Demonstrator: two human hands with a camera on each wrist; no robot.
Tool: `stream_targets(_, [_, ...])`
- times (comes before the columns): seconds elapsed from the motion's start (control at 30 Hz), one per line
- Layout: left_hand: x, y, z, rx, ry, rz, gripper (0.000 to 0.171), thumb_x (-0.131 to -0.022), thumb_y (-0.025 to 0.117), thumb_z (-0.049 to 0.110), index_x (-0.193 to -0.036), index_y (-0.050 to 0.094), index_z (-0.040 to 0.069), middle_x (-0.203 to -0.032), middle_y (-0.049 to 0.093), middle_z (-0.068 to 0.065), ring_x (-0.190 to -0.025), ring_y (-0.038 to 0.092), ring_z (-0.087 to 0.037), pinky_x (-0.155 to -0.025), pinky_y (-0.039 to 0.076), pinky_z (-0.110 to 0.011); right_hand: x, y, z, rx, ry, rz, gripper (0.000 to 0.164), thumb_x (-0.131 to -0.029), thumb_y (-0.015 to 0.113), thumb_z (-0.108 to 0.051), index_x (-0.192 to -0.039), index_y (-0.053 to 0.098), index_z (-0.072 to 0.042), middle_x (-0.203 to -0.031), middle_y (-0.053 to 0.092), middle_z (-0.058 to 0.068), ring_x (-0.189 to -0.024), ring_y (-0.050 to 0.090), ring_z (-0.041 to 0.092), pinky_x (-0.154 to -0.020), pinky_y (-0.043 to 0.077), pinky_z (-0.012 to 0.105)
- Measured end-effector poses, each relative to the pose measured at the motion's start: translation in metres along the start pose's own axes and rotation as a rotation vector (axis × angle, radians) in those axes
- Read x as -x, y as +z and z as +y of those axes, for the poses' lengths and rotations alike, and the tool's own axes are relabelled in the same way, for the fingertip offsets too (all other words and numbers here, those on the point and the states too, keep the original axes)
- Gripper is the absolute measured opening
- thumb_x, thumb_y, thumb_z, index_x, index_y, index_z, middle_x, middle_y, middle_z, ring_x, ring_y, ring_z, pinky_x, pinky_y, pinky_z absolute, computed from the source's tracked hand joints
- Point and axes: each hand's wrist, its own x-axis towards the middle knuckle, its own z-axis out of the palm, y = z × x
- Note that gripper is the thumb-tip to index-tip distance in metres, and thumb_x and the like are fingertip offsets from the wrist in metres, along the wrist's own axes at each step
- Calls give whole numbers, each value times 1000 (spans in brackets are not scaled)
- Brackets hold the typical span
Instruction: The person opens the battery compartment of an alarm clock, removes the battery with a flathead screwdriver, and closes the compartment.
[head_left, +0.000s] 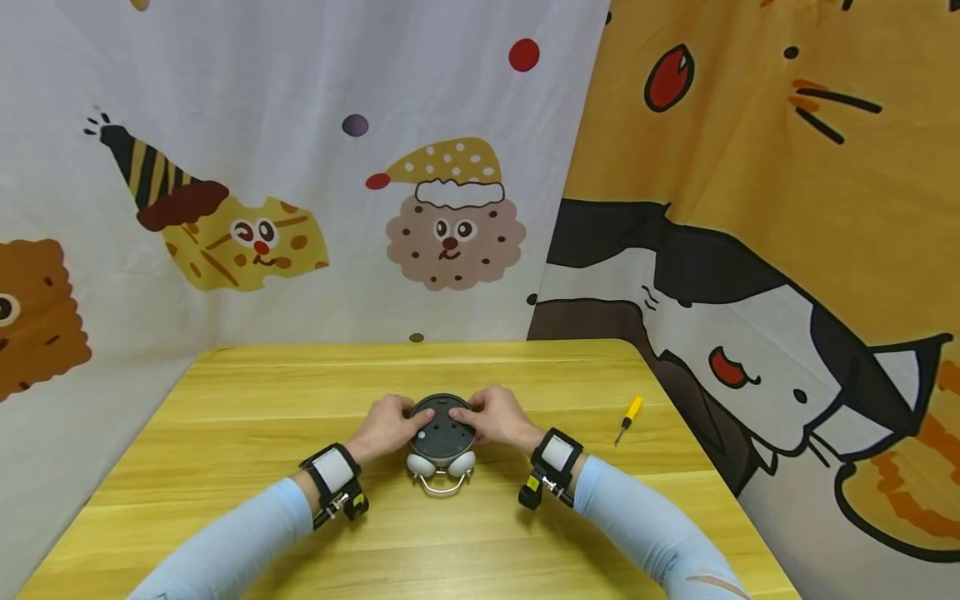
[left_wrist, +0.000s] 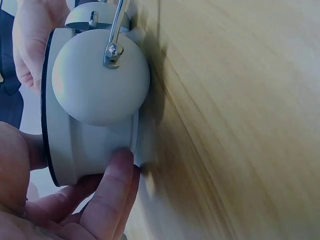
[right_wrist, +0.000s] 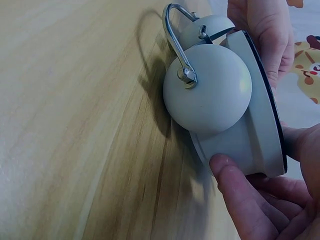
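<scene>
Head view: left hand (head_left: 384, 428) and right hand (head_left: 501, 417) flank a twin-bell alarm clock (head_left: 444, 435), back-up over the desk (head_left: 442, 550); a screwdriver (head_left: 630, 414) lies right of it. Left wrist view: grip narrowed to the clock's thickness, pinching its edge, likely for steadiness. Right wrist view: matching grip opposite.

A curtained work corner, with cartoon drapes (head_left: 315, 158) hanging behind a wood-grained table (head_left: 262, 400).

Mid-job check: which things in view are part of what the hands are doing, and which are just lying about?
In the job:
Twin-bell clock, dark back towards the head camera
Left hand, gripping one side
Right hand, gripping the other

Lying about:
Yellow-handled screwdriver, untouched on the table; possibly meant for later
Printed cloth, just backdrop
</scene>
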Motion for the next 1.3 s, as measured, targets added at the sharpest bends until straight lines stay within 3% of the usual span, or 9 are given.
stream_targets(0.07, [-1,1,-3,6,-2,-6,35,-107,76,36,-87,78,8,-78,70,-2,-74,60,-16,-66,45,-28,0,0,1,5,-6,-2,32,-106,80,-41,-98,86,-11,-74,77,1,-57,74,15,-58,65,37])
stream_targets(0.13, [-14,11,-25,-1,11,-15,43,-106,75,51,-88,78,12,-78,71,1,-74,61,-14,-65,46,-29,-1,0,1,8,-9,-2,32,-106,80,-41,-97,85,-11,-74,77,1,-56,74,15,-57,65,36])
stream_targets(0.27, [-40,30,-69,-25,25,-20,47,-101,76,64,-95,82,19,-85,76,6,-78,65,-11,-67,52,-28,-2,1,2,17,-1,2,30,-106,80,-40,-100,86,-11,-74,77,1,-56,74,16,-56,65,35])
stream_targets(0.5, [-39,31,-72,-23,89,19,42,-104,76,54,-105,85,13,-95,82,0,-84,69,-14,-71,55,-29,-4,2,5,24,11,3,30,-107,79,-38,-105,86,-9,-76,79,2,-58,77,21,-56,64,34])
stream_targets(0.53, [-43,34,-77,-27,72,18,41,-104,76,55,-103,85,16,-93,82,2,-82,69,-12,-69,54,-28,-4,2,6,23,11,4,31,-107,79,-39,-105,86,-9,-77,79,2,-59,77,22,-56,64,34])
stream_targets(0.73, [-33,25,-58,-14,99,9,50,-105,76,53,-109,83,4,-95,82,-9,-81,70,-20,-68,54,-32,-8,2,9,23,11,-6,32,-107,78,-40,-107,86,-10,-78,80,2,-61,79,23,-56,64,33])
stream_targets(0.9, [-13,11,-24,9,40,-25,62,-102,78,54,-128,76,-3,-113,81,-22,-94,76,-28,-76,61,-37,-9,1,12,13,5,-23,32,-108,77,-41,-110,87,-10,-81,81,2,-62,78,21,-57,64,33])
stream_targets(1.07, [0,3,4,1,-46,-63,73,-97,83,58,-139,71,0,-129,80,-22,-110,77,-30,-93,63,-45,-9,1,12,7,-9,-44,32,-109,77,-39,-111,86,-10,-84,83,4,-62,79,20,-59,65,33])
stream_targets(1.3, [1,5,8,6,-49,-87,78,-89,91,58,-140,70,3,-129,80,-17,-112,75,-26,-95,61,-44,-11,0,8,44,-26,-7,26,-107,80,-35,-110,86,-10,-93,84,7,-62,78,19,-57,63,30])
